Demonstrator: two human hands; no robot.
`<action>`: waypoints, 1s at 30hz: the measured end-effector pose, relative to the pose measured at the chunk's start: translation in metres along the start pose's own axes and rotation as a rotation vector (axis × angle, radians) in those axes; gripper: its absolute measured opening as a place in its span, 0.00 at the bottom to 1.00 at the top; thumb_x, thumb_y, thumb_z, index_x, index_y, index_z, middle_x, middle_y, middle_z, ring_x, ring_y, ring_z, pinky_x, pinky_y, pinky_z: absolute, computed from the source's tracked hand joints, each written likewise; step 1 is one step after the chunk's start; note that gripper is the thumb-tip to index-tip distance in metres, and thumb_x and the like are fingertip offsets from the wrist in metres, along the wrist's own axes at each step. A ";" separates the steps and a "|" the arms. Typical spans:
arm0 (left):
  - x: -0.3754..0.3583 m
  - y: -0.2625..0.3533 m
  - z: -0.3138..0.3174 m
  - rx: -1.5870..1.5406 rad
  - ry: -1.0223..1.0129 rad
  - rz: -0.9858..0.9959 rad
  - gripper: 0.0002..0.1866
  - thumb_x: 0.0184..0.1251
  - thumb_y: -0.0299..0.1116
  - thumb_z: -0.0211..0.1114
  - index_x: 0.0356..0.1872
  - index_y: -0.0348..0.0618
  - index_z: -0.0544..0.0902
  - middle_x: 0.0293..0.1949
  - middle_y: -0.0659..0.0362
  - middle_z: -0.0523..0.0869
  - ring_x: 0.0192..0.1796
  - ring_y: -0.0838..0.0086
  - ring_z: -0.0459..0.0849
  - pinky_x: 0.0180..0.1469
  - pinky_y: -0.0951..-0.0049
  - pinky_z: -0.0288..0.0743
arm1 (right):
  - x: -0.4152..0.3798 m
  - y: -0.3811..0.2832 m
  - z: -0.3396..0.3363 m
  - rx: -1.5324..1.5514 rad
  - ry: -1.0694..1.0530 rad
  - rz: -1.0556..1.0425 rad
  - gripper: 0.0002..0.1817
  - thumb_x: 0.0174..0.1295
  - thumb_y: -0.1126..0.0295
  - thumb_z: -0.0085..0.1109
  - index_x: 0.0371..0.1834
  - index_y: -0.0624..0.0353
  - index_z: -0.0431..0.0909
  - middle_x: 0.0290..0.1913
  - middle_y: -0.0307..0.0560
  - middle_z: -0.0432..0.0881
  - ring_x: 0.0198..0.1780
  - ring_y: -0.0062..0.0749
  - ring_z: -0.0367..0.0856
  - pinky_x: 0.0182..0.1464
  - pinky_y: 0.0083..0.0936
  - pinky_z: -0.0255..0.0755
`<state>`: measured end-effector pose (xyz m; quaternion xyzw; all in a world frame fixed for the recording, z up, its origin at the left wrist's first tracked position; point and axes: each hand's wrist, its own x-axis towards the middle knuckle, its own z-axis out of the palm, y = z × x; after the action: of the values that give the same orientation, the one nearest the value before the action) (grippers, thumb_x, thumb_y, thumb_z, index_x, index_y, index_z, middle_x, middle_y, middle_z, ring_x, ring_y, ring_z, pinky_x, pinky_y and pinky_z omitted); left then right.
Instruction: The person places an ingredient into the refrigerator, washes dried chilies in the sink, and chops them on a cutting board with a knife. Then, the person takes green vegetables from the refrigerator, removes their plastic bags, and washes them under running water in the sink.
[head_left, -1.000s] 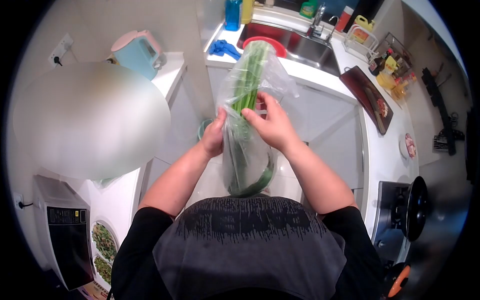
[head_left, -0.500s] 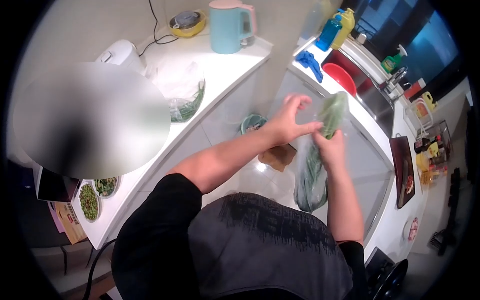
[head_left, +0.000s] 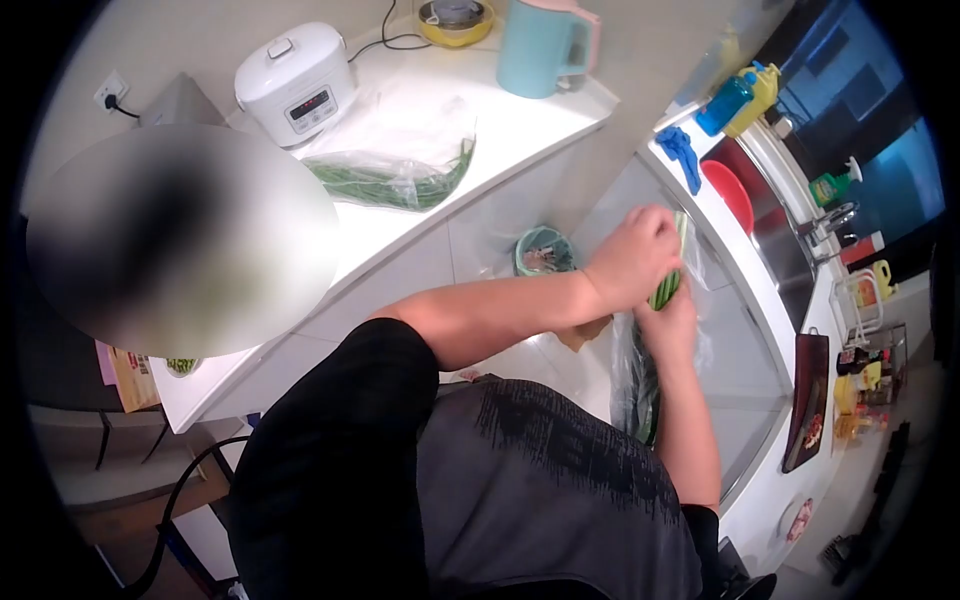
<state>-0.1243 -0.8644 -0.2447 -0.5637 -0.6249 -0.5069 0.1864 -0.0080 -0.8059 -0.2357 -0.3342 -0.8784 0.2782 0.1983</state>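
My right hand (head_left: 668, 325) is wrapped around a bunch of long green stalks (head_left: 664, 290) inside a clear plastic bag (head_left: 634, 385). The bag's darker, leafy part hangs below that hand in front of the cabinet. Just above, my left hand (head_left: 638, 258) has its fingers closed at the upper end of the bunch. Loose plastic spreads to the right of both hands. Exactly what the left fingertips pinch, plastic or stalks, is partly hidden.
On the left counter are a white rice cooker (head_left: 296, 84), a blue kettle (head_left: 545, 48) and another bag of greens (head_left: 395, 183). A lined bin (head_left: 545, 252) stands on the floor. At right are a red basin (head_left: 728, 196), a sink (head_left: 792, 262) and a dark cutting board (head_left: 806, 405).
My left hand has gone from spread fingers beside the bag to closed at the bunch's upper end. The bag's top is lower and now mostly covered by my hands. The view has shifted.
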 end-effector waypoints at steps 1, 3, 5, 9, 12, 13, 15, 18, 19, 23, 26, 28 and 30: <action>0.002 -0.003 0.001 -0.047 0.054 -0.003 0.09 0.56 0.33 0.61 0.27 0.38 0.74 0.33 0.54 0.73 0.39 0.64 0.74 0.43 0.67 0.72 | 0.000 0.005 0.002 0.009 0.019 -0.018 0.30 0.41 0.63 0.67 0.47 0.66 0.70 0.40 0.61 0.78 0.44 0.52 0.77 0.45 0.36 0.70; 0.001 -0.005 0.001 -0.733 0.165 -0.587 0.09 0.61 0.33 0.57 0.29 0.37 0.73 0.31 0.56 0.75 0.35 0.68 0.76 0.40 0.69 0.74 | 0.004 0.020 0.006 0.108 -0.087 -0.012 0.33 0.40 0.62 0.69 0.50 0.65 0.69 0.43 0.60 0.77 0.46 0.49 0.77 0.47 0.35 0.70; 0.008 0.000 -0.010 -1.223 0.126 -1.032 0.09 0.65 0.34 0.53 0.32 0.39 0.72 0.30 0.58 0.76 0.32 0.71 0.78 0.37 0.71 0.76 | 0.005 0.020 -0.010 0.301 -0.208 0.004 0.41 0.36 0.57 0.73 0.55 0.63 0.66 0.48 0.56 0.75 0.50 0.43 0.75 0.50 0.33 0.68; -0.006 -0.044 -0.008 -1.728 -0.158 -1.026 0.08 0.66 0.34 0.53 0.39 0.42 0.72 0.35 0.58 0.79 0.36 0.73 0.80 0.39 0.73 0.78 | 0.013 0.034 -0.018 0.563 -0.597 -0.049 0.44 0.35 0.59 0.74 0.58 0.61 0.63 0.50 0.47 0.73 0.53 0.32 0.70 0.57 0.28 0.61; 0.019 -0.006 -0.032 -1.507 -0.141 -1.138 0.10 0.65 0.34 0.55 0.42 0.40 0.73 0.36 0.58 0.80 0.36 0.74 0.80 0.39 0.74 0.78 | 0.019 0.042 -0.026 0.763 -0.800 -0.009 0.40 0.39 0.64 0.71 0.58 0.61 0.63 0.49 0.42 0.73 0.51 0.26 0.68 0.57 0.23 0.59; 0.022 -0.003 -0.037 -1.506 -0.189 -1.128 0.10 0.64 0.34 0.56 0.42 0.39 0.73 0.36 0.59 0.80 0.36 0.75 0.80 0.39 0.74 0.78 | 0.019 0.044 -0.030 0.765 -0.828 -0.006 0.39 0.40 0.65 0.71 0.58 0.61 0.63 0.49 0.42 0.73 0.51 0.26 0.68 0.57 0.23 0.59; 0.018 -0.014 -0.039 -1.350 -0.470 -0.993 0.13 0.64 0.34 0.57 0.44 0.37 0.72 0.37 0.57 0.79 0.35 0.76 0.81 0.36 0.77 0.78 | 0.016 0.049 -0.035 0.766 -0.890 0.005 0.38 0.41 0.67 0.70 0.58 0.61 0.64 0.49 0.41 0.73 0.51 0.26 0.68 0.57 0.23 0.59; 0.026 -0.017 -0.040 -1.285 -0.709 -1.006 0.14 0.63 0.36 0.58 0.42 0.36 0.76 0.33 0.58 0.82 0.31 0.78 0.81 0.33 0.78 0.79 | 0.014 0.060 -0.037 0.790 -0.925 -0.021 0.36 0.42 0.69 0.69 0.58 0.61 0.64 0.49 0.41 0.73 0.51 0.25 0.68 0.57 0.22 0.60; 0.025 -0.015 -0.038 -1.293 -0.694 -1.050 0.14 0.63 0.36 0.58 0.42 0.35 0.76 0.33 0.58 0.82 0.31 0.78 0.81 0.33 0.79 0.79 | 0.012 0.061 -0.040 0.782 -0.944 -0.009 0.36 0.42 0.69 0.69 0.58 0.61 0.64 0.49 0.41 0.73 0.51 0.25 0.68 0.57 0.22 0.60; 0.021 -0.020 -0.032 -1.339 -0.646 -1.131 0.15 0.64 0.39 0.57 0.39 0.35 0.76 0.31 0.59 0.82 0.31 0.76 0.82 0.34 0.78 0.78 | 0.008 0.074 -0.046 0.868 -0.946 -0.035 0.37 0.41 0.68 0.71 0.57 0.61 0.65 0.50 0.40 0.73 0.52 0.25 0.68 0.57 0.23 0.60; -0.012 -0.060 0.003 -1.788 -0.571 -1.253 0.17 0.65 0.42 0.55 0.40 0.35 0.75 0.32 0.58 0.81 0.34 0.75 0.81 0.37 0.75 0.78 | 0.004 0.087 -0.050 1.073 -0.881 0.017 0.39 0.39 0.66 0.73 0.57 0.61 0.65 0.51 0.40 0.72 0.53 0.27 0.68 0.57 0.24 0.61; -0.019 -0.059 0.018 -1.894 -0.463 -1.381 0.18 0.65 0.44 0.54 0.41 0.35 0.74 0.34 0.58 0.80 0.36 0.74 0.80 0.39 0.72 0.77 | 0.004 0.088 -0.051 1.172 -0.777 0.054 0.40 0.38 0.64 0.74 0.57 0.60 0.64 0.51 0.40 0.71 0.53 0.27 0.68 0.56 0.25 0.62; -0.013 -0.018 0.023 -1.664 -0.346 -1.518 0.19 0.65 0.45 0.53 0.43 0.36 0.73 0.36 0.57 0.79 0.38 0.73 0.79 0.41 0.69 0.76 | 0.005 0.085 -0.047 1.218 -0.616 0.056 0.42 0.38 0.62 0.74 0.58 0.59 0.62 0.50 0.40 0.71 0.52 0.28 0.69 0.55 0.26 0.64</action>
<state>-0.1288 -0.8488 -0.2721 -0.0513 -0.2920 -0.6615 -0.6889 0.0539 -0.7327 -0.2512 -0.0914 -0.5725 0.8104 0.0846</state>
